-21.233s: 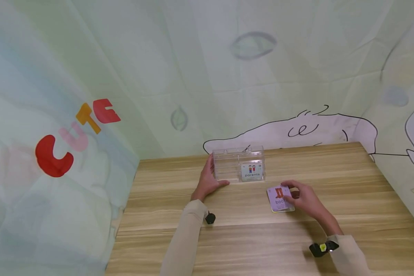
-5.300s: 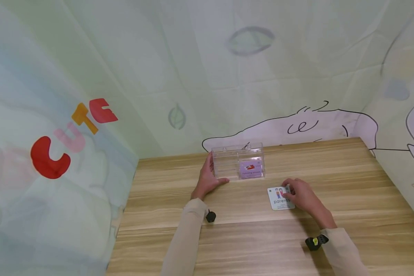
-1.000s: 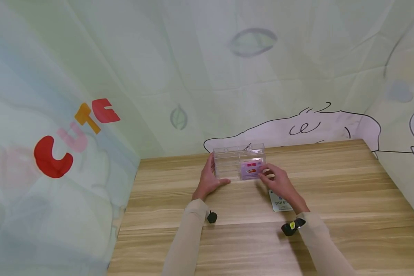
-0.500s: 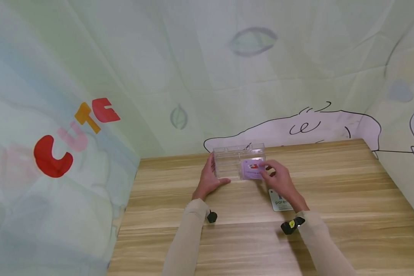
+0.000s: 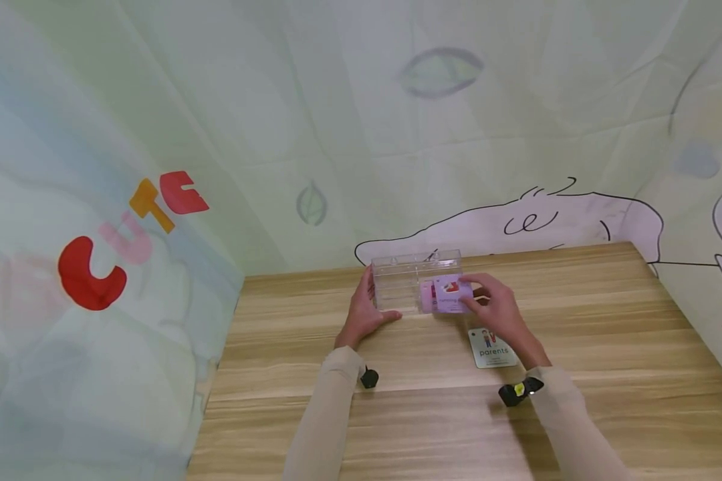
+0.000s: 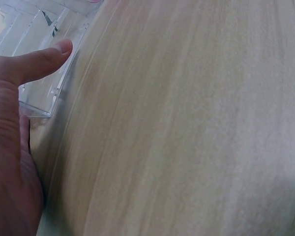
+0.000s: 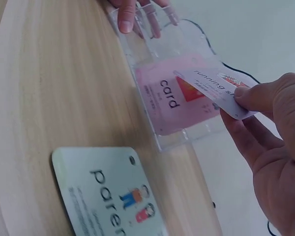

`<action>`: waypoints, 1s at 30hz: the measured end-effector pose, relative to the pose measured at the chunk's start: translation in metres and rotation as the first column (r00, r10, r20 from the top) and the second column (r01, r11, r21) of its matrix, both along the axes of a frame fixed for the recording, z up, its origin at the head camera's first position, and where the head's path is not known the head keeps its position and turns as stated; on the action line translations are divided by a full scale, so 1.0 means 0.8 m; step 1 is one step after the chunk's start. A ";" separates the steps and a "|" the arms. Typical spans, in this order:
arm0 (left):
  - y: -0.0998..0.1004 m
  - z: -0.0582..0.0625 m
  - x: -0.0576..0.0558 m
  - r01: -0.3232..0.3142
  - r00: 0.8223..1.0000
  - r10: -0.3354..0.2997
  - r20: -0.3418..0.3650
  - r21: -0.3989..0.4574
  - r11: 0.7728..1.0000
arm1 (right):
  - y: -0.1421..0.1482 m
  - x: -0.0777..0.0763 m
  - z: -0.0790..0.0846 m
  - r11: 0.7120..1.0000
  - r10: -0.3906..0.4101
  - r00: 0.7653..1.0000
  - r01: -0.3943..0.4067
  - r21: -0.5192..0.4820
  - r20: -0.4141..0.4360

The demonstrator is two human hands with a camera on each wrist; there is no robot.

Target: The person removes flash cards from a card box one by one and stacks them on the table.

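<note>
A clear plastic card holder stands at the back of the table. My left hand grips its left end, with the thumb along the front edge. The fingers behind the holder are partly hidden. My right hand pinches a purple "running shoes" flashcard by its edge, tilted in front of the holder's right compartment. Behind it, a pink "card" flashcard rests in that compartment. A white "parents" flashcard lies face up on the table, below the right hand.
The wooden table meets a printed cloth backdrop close behind the holder. The holder's left compartment shows no cards. A black wrist device sits on the right wrist, another on the left.
About 21 seconds ago "parents" stood in the holder and a boots card lay on the table. In the last second, my right hand drew "running shoes" rightward, uncovering the pink card. My left hand stayed.
</note>
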State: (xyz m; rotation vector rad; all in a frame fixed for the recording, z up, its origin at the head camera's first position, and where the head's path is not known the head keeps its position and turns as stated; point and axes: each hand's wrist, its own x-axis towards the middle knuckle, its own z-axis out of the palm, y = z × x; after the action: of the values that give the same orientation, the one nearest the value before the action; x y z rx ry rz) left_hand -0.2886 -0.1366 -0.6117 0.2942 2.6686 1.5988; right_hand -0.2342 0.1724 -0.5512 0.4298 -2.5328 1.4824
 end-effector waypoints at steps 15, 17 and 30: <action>-0.001 -0.002 0.001 -0.008 1.000 0.008 0.009 -0.005 1.000 | 0.036 0.018 0.004 0.995 -0.069 0.991 0.060 0.082 0.113; -0.001 -0.003 0.001 -0.010 1.000 0.010 0.008 -0.006 1.000 | 0.042 0.022 0.001 0.994 -0.075 0.990 0.065 0.084 0.122; -0.001 -0.003 -0.002 -0.010 1.000 0.010 0.004 -0.005 1.000 | 0.073 0.054 -0.017 0.993 -0.081 0.979 0.064 0.097 0.185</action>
State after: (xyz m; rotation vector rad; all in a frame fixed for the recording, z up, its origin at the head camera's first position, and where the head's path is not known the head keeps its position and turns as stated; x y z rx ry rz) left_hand -0.2899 -0.1372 -0.6140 0.2780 2.6745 1.5932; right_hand -0.1907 0.2308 -0.5644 0.2147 -2.7379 1.4495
